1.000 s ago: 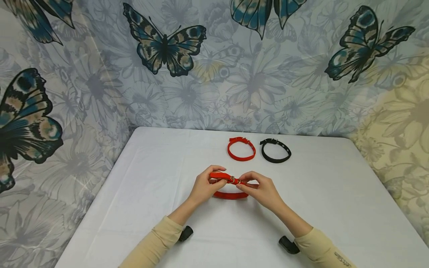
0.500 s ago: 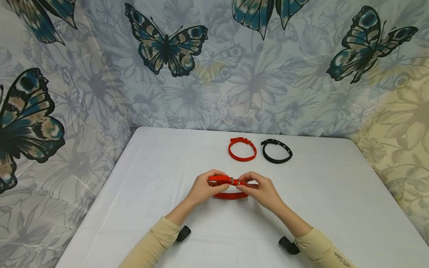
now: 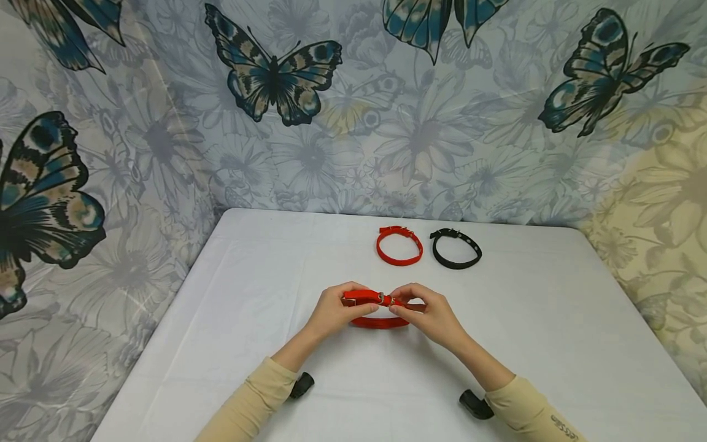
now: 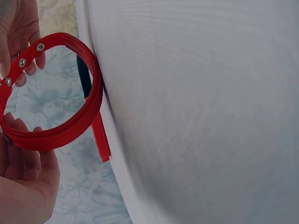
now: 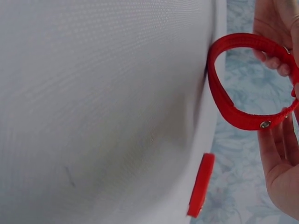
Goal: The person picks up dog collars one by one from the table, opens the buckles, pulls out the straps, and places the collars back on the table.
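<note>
A red collar with metal eyelets and a buckle is held in a loop by both hands, its lower curve at the white table. My left hand pinches the buckle side between thumb and fingers. At the strap's middle, my right hand pinches the band beside a metal ring. The left wrist view has the collar with a row of eyelets running up to the right hand's fingers. In the right wrist view, the collar stands on edge, with one eyelet close to the right hand.
Farther back on the white table lie a second red collar and, right of it, a black collar, both buckled into loops. Black wrist devices stick out under the sleeves. A butterfly-patterned cloth hangs behind the table.
My left hand has dropped slightly and its thumb has moved down along the strap, so the metal buckle at the left end shows more. The right hand stays in place.
</note>
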Demonstrator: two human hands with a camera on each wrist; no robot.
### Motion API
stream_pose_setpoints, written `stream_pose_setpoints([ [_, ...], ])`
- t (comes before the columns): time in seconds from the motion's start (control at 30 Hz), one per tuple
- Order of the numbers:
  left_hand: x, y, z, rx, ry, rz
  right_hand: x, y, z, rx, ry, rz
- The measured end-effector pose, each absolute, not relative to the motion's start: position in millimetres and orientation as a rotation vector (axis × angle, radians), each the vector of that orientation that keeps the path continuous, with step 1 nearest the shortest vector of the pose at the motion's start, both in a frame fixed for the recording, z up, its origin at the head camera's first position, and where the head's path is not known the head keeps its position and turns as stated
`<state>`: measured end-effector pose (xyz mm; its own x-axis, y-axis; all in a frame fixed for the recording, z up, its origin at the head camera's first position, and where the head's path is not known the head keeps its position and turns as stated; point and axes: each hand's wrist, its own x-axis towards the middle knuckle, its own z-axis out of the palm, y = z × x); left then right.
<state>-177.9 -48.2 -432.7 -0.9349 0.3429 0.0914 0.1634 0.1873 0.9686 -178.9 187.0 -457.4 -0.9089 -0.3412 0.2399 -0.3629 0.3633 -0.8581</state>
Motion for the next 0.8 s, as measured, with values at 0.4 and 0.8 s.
stream_pose_setpoints([
  [0.4,-179,-49,-433,0.490,2.274,1.877,-180,189,-459,0.718,-2.579,1.582],
  [0.8,-194,-50,-468,0.476,2.259,1.896,-180,192,-460,0.724,-2.612,1.539],
])
